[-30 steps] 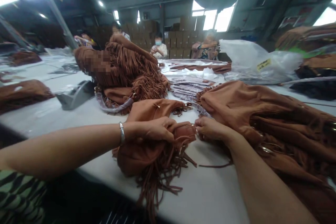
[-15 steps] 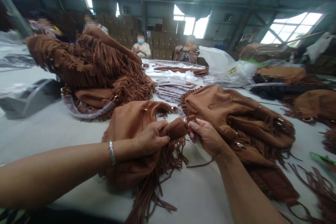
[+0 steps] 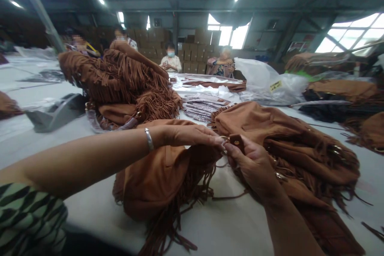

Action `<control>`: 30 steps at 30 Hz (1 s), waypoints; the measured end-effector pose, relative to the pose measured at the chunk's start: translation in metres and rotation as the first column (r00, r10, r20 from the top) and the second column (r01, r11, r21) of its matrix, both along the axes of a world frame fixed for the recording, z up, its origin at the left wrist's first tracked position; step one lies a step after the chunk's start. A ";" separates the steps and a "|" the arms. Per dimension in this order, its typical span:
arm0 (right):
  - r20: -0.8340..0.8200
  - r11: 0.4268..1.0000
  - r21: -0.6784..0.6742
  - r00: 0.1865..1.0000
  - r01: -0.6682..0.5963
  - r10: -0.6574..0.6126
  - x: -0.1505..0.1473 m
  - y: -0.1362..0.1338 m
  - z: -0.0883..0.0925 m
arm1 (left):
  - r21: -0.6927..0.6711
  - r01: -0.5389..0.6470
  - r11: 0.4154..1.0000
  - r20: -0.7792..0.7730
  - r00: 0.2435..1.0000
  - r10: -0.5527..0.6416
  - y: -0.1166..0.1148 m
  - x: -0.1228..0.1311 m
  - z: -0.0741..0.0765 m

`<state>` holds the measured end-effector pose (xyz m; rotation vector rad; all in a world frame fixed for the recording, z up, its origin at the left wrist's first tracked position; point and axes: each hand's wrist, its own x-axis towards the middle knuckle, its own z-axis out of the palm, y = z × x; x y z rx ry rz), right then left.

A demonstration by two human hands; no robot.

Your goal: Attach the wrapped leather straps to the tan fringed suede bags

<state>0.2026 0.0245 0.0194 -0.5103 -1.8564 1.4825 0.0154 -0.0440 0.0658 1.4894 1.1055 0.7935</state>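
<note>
A brown suede bag with long fringe (image 3: 156, 176) lies on the white table (image 3: 237, 220) in front of me. My left hand (image 3: 189, 135), with a silver bangle on the wrist, rests on the bag's top edge, fingers closed on a metal ring there. My right hand (image 3: 252, 164) is closed on a small brown tab or strap end (image 3: 236, 141) right beside that ring. The two hands almost touch. Fringe hangs down from the bag toward the table's near edge.
More brown fringed bags are piled at right (image 3: 288, 140) and at back left (image 3: 123, 84). A grey tape dispenser (image 3: 57, 112) sits at left. Wrapped straps (image 3: 201, 106) and clear plastic bags (image 3: 267, 80) lie further back. Several people sit at the far end, cardboard boxes behind them.
My hands have lifted the bag's top edge and shifted grip: the left now lies over the ring, the right holds the small tab up. The view has swung slightly left.
</note>
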 end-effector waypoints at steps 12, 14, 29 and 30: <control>0.012 0.962 -0.257 0.995 -0.089 0.095 0.003 0.017 -0.010 | -0.068 -0.256 0.964 0.532 0.808 0.252 0.007 0.021 -0.071; 0.054 0.962 -0.266 0.996 -0.058 0.075 -0.001 0.016 -0.012 | -0.067 -0.300 0.952 0.537 0.793 0.287 0.006 0.019 -0.074; 0.130 0.964 0.060 0.956 0.257 -0.263 -0.012 0.001 -0.015 | 0.147 -0.301 0.942 0.357 0.905 0.233 0.010 0.015 -0.079; 0.161 0.965 0.081 0.952 0.251 -0.261 -0.008 0.002 -0.012 | 0.168 -0.288 0.943 0.341 0.914 0.218 0.009 0.016 -0.078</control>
